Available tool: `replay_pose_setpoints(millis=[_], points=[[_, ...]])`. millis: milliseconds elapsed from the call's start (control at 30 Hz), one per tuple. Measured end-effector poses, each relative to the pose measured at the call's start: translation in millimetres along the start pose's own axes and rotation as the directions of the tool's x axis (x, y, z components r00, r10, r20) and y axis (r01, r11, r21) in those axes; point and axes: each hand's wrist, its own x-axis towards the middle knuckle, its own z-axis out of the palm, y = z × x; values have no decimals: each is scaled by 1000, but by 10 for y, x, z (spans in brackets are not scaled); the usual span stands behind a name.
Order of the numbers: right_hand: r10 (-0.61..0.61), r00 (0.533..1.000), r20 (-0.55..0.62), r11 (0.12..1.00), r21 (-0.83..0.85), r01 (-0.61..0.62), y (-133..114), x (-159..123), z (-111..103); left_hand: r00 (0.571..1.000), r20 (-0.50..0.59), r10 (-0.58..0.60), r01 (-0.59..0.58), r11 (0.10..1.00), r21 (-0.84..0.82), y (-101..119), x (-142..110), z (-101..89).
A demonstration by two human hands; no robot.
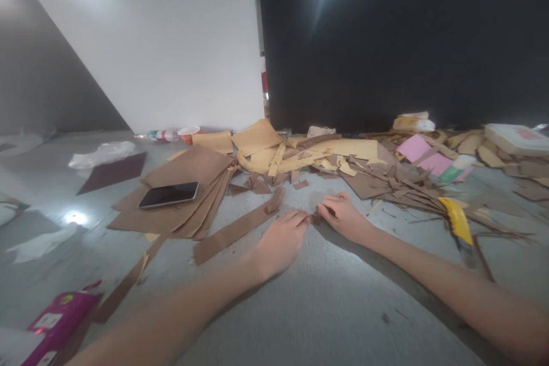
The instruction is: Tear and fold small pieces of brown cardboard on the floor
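Note:
In the head view my left hand (284, 242) is closed, fingers bent down, its tips at a small piece of brown paper (315, 219). My right hand (344, 218) meets the same piece from the other side, thumb and fingers curled in a pinch. Most of the piece is hidden by the fingers. Beside my left hand lies a long brown paper strip (234, 233), folded over at its far end. Small brown scraps (261, 185) are scattered just beyond both hands.
A phone (168, 195) rests on stacked brown sheets (128, 218) at left. A yellow-handled tool (458, 222) lies by my right forearm, near a heap of brown offcuts (398, 186). Yellow paper (257, 138) is piled behind. A purple packet (64, 320) sits front left.

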Motion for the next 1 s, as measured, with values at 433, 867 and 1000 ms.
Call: replay_pose_setpoints(millis=[433, 867, 1000], points=[[73, 997, -32, 997, -15, -74, -28, -7, -28, 998, 3, -62, 62, 998, 1, 36, -5, -47], [142, 988, -59, 989, -38, -144, -110, -13, -37, 994, 35, -104, 105, 994, -17, 31, -11, -68], [170, 984, -45, 985, 0, -170, -88, -2, -21, 992, 36, -123, 124, 992, -37, 27, -7, -61]])
